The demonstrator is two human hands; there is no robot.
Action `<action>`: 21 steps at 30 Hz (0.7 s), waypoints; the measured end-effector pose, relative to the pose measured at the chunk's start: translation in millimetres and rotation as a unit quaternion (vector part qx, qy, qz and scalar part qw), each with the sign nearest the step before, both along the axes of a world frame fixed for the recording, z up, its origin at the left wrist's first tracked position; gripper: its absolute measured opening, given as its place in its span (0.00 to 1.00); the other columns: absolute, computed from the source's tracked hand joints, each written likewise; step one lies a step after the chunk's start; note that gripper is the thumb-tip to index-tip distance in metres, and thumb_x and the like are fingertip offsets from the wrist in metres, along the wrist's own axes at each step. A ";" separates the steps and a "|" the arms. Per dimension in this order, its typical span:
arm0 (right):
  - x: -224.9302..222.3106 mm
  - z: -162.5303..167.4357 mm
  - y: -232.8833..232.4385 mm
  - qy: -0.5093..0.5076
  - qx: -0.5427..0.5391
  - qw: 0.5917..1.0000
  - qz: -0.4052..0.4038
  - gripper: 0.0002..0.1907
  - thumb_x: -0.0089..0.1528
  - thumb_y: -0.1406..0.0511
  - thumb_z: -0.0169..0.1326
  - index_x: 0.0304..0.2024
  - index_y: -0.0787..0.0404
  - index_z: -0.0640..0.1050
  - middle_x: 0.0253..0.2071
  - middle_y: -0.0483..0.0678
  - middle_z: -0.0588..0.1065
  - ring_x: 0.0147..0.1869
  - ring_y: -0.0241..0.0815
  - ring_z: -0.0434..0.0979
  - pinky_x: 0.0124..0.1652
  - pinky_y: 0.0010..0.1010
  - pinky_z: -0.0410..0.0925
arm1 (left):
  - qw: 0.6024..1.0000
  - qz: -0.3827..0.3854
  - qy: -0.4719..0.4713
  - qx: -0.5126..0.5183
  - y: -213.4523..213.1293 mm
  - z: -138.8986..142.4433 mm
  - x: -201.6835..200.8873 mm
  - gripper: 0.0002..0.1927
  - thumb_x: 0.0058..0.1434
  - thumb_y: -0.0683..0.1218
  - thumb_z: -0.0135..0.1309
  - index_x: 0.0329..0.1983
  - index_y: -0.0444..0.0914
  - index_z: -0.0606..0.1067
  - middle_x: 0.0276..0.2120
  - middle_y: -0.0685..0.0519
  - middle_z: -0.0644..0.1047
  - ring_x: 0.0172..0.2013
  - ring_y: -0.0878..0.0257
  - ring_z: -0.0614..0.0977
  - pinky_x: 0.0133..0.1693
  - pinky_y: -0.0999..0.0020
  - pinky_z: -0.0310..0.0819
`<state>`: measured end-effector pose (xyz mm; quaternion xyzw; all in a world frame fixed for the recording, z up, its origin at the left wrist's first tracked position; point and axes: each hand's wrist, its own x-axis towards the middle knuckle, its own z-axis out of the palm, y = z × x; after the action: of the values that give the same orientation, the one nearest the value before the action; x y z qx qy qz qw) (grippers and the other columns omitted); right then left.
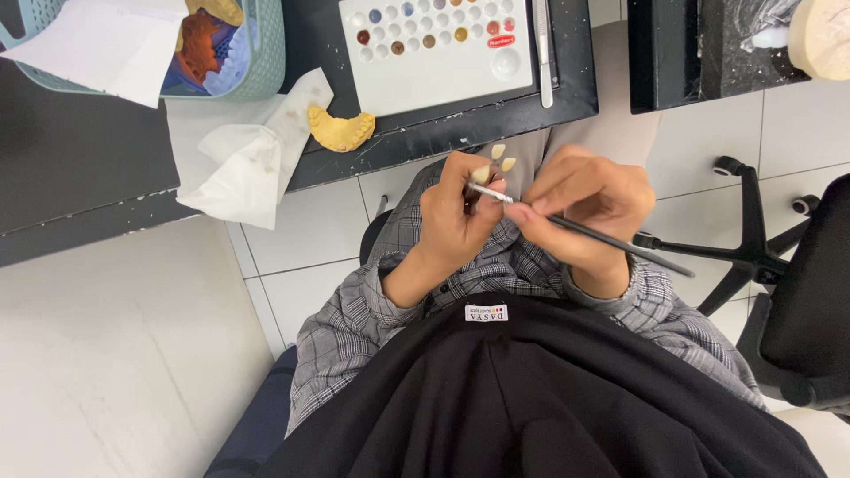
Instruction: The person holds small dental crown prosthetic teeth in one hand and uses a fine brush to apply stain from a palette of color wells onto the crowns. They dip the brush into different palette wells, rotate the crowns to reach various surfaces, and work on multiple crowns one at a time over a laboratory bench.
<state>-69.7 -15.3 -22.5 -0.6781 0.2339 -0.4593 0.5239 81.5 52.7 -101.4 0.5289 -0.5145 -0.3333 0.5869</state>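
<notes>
Cream tooth (482, 173) pinched in left hand (456, 217); black brush (611, 239) in right hand (589, 208); grey plaid sleeves (354, 323) below; white palette (438, 53) above.

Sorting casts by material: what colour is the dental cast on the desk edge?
Yellow dental cast, clearest in the head view.

White tiled floor (310, 230); black desk (88, 159) above it; black swivel chair (788, 292) at right, on castors.
</notes>
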 end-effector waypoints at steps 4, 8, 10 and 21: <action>-0.5 2.5 -2.8 -0.079 0.077 0.988 0.108 0.15 0.52 0.76 0.67 0.28 0.59 0.72 0.27 0.50 0.77 0.26 0.34 0.74 0.26 0.21 0.62 | 1.000 0.001 0.006 0.024 -0.5 2.0 -1.1 0.11 0.74 0.48 0.54 0.47 0.36 0.69 0.24 0.58 0.73 0.23 0.75 0.70 0.27 0.76 0.64; 1.4 3.9 -2.0 -0.001 -0.003 1.000 0.011 0.15 0.55 0.77 0.68 0.30 0.62 0.73 0.29 0.52 0.77 0.28 0.35 0.72 0.28 0.22 0.62 | 1.000 -0.004 0.012 0.024 0.5 4.2 -2.3 0.10 0.73 0.47 0.54 0.46 0.36 0.69 0.24 0.58 0.72 0.22 0.75 0.70 0.26 0.76 0.63; 0.7 5.1 -3.3 -0.073 0.062 0.989 0.111 0.14 0.53 0.75 0.68 0.28 0.60 0.73 0.28 0.49 0.78 0.28 0.35 0.74 0.27 0.21 0.64 | 1.000 -0.007 0.013 0.020 -0.9 4.8 -1.4 0.10 0.73 0.47 0.54 0.47 0.36 0.69 0.24 0.58 0.72 0.22 0.75 0.70 0.27 0.76 0.63; 3.1 4.8 1.7 0.014 -0.046 0.999 -0.009 0.16 0.53 0.76 0.70 0.29 0.60 0.73 0.29 0.49 0.78 0.29 0.36 0.71 0.31 0.23 0.60 | 0.999 -0.012 0.008 0.030 -1.8 8.2 -1.7 0.09 0.74 0.46 0.54 0.48 0.37 0.68 0.25 0.58 0.75 0.23 0.75 0.74 0.27 0.77 0.65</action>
<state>-66.6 -13.6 -17.7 -0.7055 0.2258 -0.4649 0.4850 79.7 50.9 -93.3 0.5379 -0.5058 -0.3594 0.5707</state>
